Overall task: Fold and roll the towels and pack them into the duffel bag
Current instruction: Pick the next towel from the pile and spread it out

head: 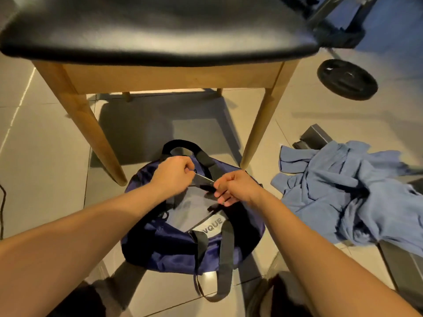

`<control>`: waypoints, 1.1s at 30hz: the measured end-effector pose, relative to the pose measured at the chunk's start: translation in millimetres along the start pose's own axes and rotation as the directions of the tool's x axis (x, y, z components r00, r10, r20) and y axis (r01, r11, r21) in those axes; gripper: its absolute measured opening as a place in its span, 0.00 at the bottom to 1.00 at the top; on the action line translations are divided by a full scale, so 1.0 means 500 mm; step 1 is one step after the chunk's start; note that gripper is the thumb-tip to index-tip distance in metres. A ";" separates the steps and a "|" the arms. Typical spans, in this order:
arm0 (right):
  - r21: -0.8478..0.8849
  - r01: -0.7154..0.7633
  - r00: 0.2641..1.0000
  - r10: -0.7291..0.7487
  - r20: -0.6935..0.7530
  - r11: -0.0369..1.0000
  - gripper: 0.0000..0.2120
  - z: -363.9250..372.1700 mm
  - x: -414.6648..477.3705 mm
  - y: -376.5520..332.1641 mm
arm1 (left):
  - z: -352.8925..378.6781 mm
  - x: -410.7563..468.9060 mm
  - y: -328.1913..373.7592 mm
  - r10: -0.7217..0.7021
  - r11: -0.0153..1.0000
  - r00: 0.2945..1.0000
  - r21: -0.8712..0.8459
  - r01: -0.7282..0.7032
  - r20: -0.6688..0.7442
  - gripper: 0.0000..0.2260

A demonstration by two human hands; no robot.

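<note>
A dark blue duffel bag (pixel 174 255) with black straps and a white label lies on the tiled floor in front of me. My left hand (pixel 174 173) grips the bag's top edge near the far handle. My right hand (pixel 235 187) pinches the same edge a little to the right, and a taut strip of fabric or zipper runs between the two hands. A heap of crumpled light blue towels (pixel 357 193) lies on the floor to the right of the bag, apart from both hands.
A wooden chair (pixel 75 106) with a black padded seat stands right behind the bag, its front legs on either side. A black weight plate (pixel 346 80) lies on the floor at the far right. A grey metal piece (pixel 314 136) sits behind the towels.
</note>
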State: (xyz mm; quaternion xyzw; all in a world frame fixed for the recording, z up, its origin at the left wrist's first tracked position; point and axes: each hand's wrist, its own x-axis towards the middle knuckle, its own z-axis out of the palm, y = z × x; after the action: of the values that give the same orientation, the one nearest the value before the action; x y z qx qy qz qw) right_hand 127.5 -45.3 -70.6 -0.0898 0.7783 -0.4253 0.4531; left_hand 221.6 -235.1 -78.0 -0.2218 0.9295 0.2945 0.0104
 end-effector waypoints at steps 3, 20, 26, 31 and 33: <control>-0.059 0.008 0.970 -0.022 -0.242 0.998 0.07 -0.105 -0.032 0.012 | 0.046 0.017 0.099 0.131 0.991 0.984 0.010 -0.134 0.124 0.06; -0.401 -0.529 0.691 0.106 -0.715 0.748 0.26 -0.565 -0.121 0.386 | 0.468 0.119 0.438 0.370 0.927 0.806 -0.121 -0.356 0.463 0.23; -0.447 -0.476 0.711 0.032 -0.702 0.757 0.22 -0.551 -0.099 0.395 | 0.551 0.089 0.452 0.198 0.979 0.832 -0.144 -0.143 0.518 0.17; -0.540 -0.366 0.785 -0.061 -0.617 0.758 0.19 -0.536 -0.101 0.355 | 0.508 0.095 0.456 0.233 0.957 0.878 -0.260 -0.131 0.417 0.23; -0.612 -0.282 0.821 -0.144 -0.553 0.739 0.19 -0.525 -0.101 0.321 | 0.453 0.102 0.471 0.295 0.941 0.876 -0.273 -0.198 0.381 0.22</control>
State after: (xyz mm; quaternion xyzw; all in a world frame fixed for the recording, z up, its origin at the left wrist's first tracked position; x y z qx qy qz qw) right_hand -9.3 233.6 -98.3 -0.0856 0.9787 -0.1051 0.1539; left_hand 51.8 40.4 -145.0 -0.0327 0.8869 0.4373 0.1449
